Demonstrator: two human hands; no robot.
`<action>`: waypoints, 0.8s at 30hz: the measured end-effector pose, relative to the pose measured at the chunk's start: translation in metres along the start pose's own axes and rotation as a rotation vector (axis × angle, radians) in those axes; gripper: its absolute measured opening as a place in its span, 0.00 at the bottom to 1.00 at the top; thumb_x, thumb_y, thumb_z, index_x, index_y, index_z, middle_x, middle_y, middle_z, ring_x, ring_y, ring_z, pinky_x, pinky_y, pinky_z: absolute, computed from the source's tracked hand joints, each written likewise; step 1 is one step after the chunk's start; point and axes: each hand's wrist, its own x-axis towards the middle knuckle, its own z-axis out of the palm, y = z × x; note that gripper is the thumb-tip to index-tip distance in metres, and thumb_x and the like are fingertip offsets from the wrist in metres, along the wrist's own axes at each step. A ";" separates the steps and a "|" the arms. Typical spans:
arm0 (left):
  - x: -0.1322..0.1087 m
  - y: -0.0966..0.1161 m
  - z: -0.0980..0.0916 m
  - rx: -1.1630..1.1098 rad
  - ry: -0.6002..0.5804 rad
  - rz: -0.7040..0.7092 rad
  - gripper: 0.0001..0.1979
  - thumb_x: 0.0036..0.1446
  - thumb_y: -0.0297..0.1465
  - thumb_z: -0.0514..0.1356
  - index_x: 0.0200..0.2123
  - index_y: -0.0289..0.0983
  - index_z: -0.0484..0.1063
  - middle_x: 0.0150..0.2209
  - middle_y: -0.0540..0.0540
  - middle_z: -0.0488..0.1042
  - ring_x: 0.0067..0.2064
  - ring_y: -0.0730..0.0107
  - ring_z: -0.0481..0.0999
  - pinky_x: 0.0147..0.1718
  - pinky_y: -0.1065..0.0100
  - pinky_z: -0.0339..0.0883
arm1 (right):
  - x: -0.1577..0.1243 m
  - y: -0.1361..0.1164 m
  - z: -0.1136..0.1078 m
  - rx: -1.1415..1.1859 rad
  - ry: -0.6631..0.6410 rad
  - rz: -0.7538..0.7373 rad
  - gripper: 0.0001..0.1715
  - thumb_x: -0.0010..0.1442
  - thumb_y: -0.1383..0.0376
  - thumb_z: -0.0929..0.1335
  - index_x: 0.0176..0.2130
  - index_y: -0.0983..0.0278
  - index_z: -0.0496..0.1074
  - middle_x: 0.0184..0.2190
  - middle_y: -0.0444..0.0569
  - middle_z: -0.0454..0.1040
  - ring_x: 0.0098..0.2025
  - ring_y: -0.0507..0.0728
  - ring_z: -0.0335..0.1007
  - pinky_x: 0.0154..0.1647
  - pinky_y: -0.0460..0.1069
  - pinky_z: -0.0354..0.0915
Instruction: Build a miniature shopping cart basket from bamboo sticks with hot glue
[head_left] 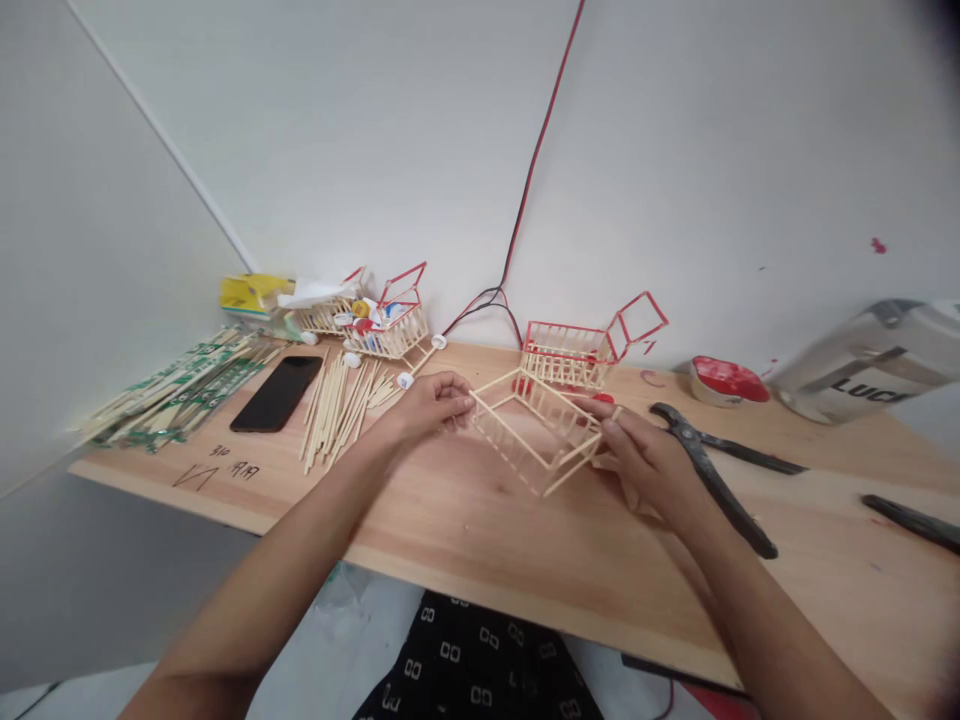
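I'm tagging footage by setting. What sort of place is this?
Probably a home craft bench: a pale wooden tabletop against a white wall, with loose bamboo sticks, black metal pincers, a red-trimmed stick basket, and an unpainted stick basket frame held between left hand and right hand.

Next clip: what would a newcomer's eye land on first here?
First, the unpainted stick basket at the middle of the wooden table, held between the left hand and the right hand. Just behind it stands a red-trimmed stick cart, with a second cart farther left by the wall. Black pincers lie right of the hands.
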 end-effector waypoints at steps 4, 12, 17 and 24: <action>-0.001 0.001 0.003 -0.202 -0.009 -0.056 0.22 0.48 0.41 0.69 0.41 0.33 0.73 0.34 0.45 0.76 0.32 0.71 0.76 0.30 0.70 0.70 | -0.004 -0.017 0.007 -0.189 0.095 -0.205 0.23 0.68 0.60 0.57 0.56 0.59 0.70 0.56 0.53 0.71 0.59 0.61 0.65 0.60 0.58 0.60; -0.001 0.007 0.015 -0.328 0.126 -0.100 0.26 0.44 0.36 0.72 0.47 0.33 0.75 0.37 0.43 0.77 0.32 0.74 0.74 0.30 0.72 0.67 | -0.023 -0.038 0.030 -0.317 0.103 -0.506 0.24 0.64 0.70 0.63 0.59 0.62 0.66 0.59 0.56 0.66 0.59 0.57 0.64 0.58 0.54 0.64; 0.000 0.005 0.014 -0.334 0.208 -0.072 0.25 0.41 0.31 0.72 0.45 0.33 0.77 0.30 0.48 0.76 0.27 0.79 0.69 0.26 0.75 0.60 | -0.030 -0.041 0.033 -0.348 0.023 -0.587 0.21 0.63 0.67 0.66 0.56 0.63 0.67 0.57 0.57 0.68 0.57 0.58 0.67 0.53 0.52 0.69; 0.003 0.009 0.016 -0.255 0.220 -0.046 0.22 0.44 0.32 0.70 0.45 0.33 0.76 0.31 0.48 0.76 0.29 0.77 0.72 0.30 0.74 0.62 | -0.029 -0.042 0.026 -0.251 0.060 -0.458 0.19 0.63 0.62 0.67 0.54 0.63 0.69 0.50 0.53 0.74 0.36 0.51 0.76 0.38 0.46 0.73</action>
